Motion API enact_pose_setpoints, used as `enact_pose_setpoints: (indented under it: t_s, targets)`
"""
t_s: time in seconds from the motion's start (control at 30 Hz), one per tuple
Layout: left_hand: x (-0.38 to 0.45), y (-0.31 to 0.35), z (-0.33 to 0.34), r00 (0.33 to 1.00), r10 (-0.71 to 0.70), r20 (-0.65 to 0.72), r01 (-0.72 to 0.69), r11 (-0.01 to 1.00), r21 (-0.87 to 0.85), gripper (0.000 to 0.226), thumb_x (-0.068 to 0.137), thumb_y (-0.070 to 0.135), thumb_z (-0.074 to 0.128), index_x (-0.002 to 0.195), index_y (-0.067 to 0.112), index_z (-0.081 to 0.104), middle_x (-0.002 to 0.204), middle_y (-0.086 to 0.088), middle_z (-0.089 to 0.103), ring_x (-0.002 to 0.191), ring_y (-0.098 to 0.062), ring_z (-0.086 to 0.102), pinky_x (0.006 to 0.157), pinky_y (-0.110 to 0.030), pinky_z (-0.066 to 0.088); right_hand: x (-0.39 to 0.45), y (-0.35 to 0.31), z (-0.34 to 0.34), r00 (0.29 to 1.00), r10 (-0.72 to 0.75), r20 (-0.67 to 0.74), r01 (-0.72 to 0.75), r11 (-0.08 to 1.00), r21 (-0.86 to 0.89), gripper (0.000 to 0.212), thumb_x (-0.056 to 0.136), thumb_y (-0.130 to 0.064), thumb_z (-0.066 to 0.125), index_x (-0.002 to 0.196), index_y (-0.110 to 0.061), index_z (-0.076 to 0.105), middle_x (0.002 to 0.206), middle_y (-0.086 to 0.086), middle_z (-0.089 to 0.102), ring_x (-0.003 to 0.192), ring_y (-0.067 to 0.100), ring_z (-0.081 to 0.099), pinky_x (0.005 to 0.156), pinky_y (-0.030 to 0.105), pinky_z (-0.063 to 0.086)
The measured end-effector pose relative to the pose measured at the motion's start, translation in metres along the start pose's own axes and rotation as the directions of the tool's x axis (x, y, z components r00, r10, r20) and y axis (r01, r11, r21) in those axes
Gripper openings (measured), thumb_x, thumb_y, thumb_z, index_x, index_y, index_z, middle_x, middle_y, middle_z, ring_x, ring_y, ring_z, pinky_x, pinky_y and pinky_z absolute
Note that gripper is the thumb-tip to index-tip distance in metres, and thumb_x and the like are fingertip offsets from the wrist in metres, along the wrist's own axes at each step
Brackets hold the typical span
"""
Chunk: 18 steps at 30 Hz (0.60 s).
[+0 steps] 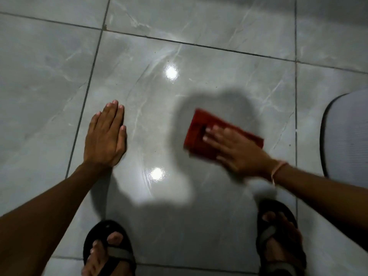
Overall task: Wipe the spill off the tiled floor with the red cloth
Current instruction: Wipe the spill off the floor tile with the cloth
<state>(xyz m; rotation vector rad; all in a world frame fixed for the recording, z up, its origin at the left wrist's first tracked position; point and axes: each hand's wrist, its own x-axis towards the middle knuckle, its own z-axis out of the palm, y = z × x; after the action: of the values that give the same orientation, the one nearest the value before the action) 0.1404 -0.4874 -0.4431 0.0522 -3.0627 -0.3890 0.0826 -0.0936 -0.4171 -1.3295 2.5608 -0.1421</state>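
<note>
A folded red cloth (199,134) lies flat on the grey marbled tiled floor (49,80), right of centre. My right hand (237,150) presses down on it with fingers spread over its near half; hand and cloth are motion-blurred. My left hand (105,138) rests palm down on the tile to the left, fingers together, holding nothing. Faint wet streaks (159,62) glisten on the middle tile around two bright light reflections; a distinct puddle is hard to make out.
My two feet in black sandals stand at the bottom, the left foot (109,251) and the right foot (280,240). A grey ribbed mat or pad (346,136) with a dark rim lies at the right edge. Dark grout lines cross the floor.
</note>
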Motion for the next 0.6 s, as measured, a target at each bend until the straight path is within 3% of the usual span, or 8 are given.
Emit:
enact_pose_setpoints:
  t_s: [0.1, 0.2, 0.27, 0.37, 0.43, 0.5, 0.57, 0.6]
  targets:
    - [0.002, -0.004, 0.002, 1.0, -0.002, -0.002, 0.002, 1.0, -0.007, 0.059, 0.103, 0.027, 0.032, 0.158, 0.008, 0.03, 0.167, -0.014, 0.028, 0.156, -0.027, 0.024, 0.126, -0.045, 0.018, 0.074, 0.069, -0.035, 0.918, 0.381, -0.108, -0.372, 0.923, 0.096, 0.06, 0.109, -0.031, 0.041, 0.162, -0.014, 0.02, 0.171, 0.017, 0.015, 0.16, 0.037, 0.012, 0.131, 0.051, 0.011]
    - [0.003, -0.004, 0.003, 1.0, 0.011, -0.016, -0.01, 1.0, 0.008, 0.058, 0.103, 0.025, 0.033, 0.158, 0.008, 0.03, 0.167, -0.013, 0.028, 0.156, -0.027, 0.024, 0.127, -0.045, 0.018, 0.144, 0.08, -0.051, 0.852, 0.503, -0.144, -0.491, 0.864, 0.112, 0.061, 0.109, -0.034, 0.036, 0.163, -0.012, 0.017, 0.172, 0.018, 0.013, 0.16, 0.037, 0.01, 0.129, 0.052, 0.016]
    - [0.002, -0.004, 0.003, 1.0, 0.007, -0.001, -0.007, 1.0, 0.0, 0.058, 0.103, 0.025, 0.033, 0.159, 0.008, 0.029, 0.168, -0.013, 0.027, 0.157, -0.026, 0.023, 0.127, -0.046, 0.018, 0.155, 0.043, -0.041, 0.917, 0.372, -0.144, -0.36, 0.928, 0.101, 0.062, 0.108, -0.033, 0.039, 0.162, -0.01, 0.02, 0.171, 0.02, 0.015, 0.16, 0.038, 0.011, 0.13, 0.05, 0.015]
    - [0.003, -0.005, 0.002, 1.0, -0.006, 0.022, 0.006, 1.0, -0.005, 0.06, 0.103, 0.027, 0.031, 0.16, 0.009, 0.026, 0.169, -0.012, 0.025, 0.158, -0.024, 0.019, 0.128, -0.045, 0.015, 0.093, -0.049, -0.006, 0.995, -0.01, -0.102, 0.018, 0.996, 0.082, 0.062, 0.102, -0.032, 0.05, 0.158, -0.011, 0.034, 0.167, 0.017, 0.029, 0.157, 0.036, 0.023, 0.129, 0.05, 0.024]
    - [0.002, -0.005, 0.002, 1.0, -0.007, 0.019, 0.007, 1.0, 0.005, 0.06, 0.103, 0.028, 0.031, 0.16, 0.009, 0.026, 0.169, -0.012, 0.025, 0.157, -0.025, 0.02, 0.127, -0.044, 0.015, 0.034, -0.092, 0.012, 0.953, -0.303, 0.008, 0.3, 0.947, 0.114, 0.06, 0.103, -0.033, 0.049, 0.159, -0.017, 0.034, 0.169, 0.009, 0.029, 0.159, 0.027, 0.022, 0.127, 0.047, 0.027]
    - [0.001, -0.004, 0.002, 1.0, -0.006, 0.021, 0.006, 1.0, 0.011, 0.06, 0.103, 0.028, 0.031, 0.16, 0.009, 0.026, 0.169, -0.012, 0.025, 0.158, -0.024, 0.019, 0.127, -0.043, 0.015, 0.005, -0.086, 0.02, 0.86, -0.505, 0.076, 0.494, 0.861, 0.124, 0.058, 0.105, -0.035, 0.047, 0.159, -0.02, 0.034, 0.169, 0.003, 0.03, 0.159, 0.02, 0.022, 0.127, 0.043, 0.027]
    - [0.003, -0.005, 0.003, 1.0, 0.002, 0.021, -0.002, 1.0, 0.007, 0.06, 0.103, 0.029, 0.03, 0.16, 0.009, 0.026, 0.169, -0.012, 0.025, 0.158, -0.025, 0.019, 0.127, -0.043, 0.014, 0.013, -0.047, 0.013, 0.826, -0.558, 0.083, 0.553, 0.83, 0.07, 0.054, 0.103, -0.033, 0.051, 0.154, -0.019, 0.044, 0.165, 0.004, 0.039, 0.156, 0.021, 0.029, 0.128, 0.041, 0.026]
    - [0.003, -0.006, 0.004, 1.0, 0.008, 0.019, -0.008, 1.0, 0.011, 0.06, 0.103, 0.028, 0.03, 0.16, 0.008, 0.026, 0.169, -0.012, 0.025, 0.158, -0.025, 0.019, 0.127, -0.044, 0.015, 0.026, -0.026, 0.007, 0.865, -0.498, 0.064, 0.497, 0.867, 0.025, 0.053, 0.101, -0.031, 0.053, 0.152, -0.018, 0.047, 0.163, 0.006, 0.041, 0.155, 0.023, 0.03, 0.128, 0.041, 0.025]
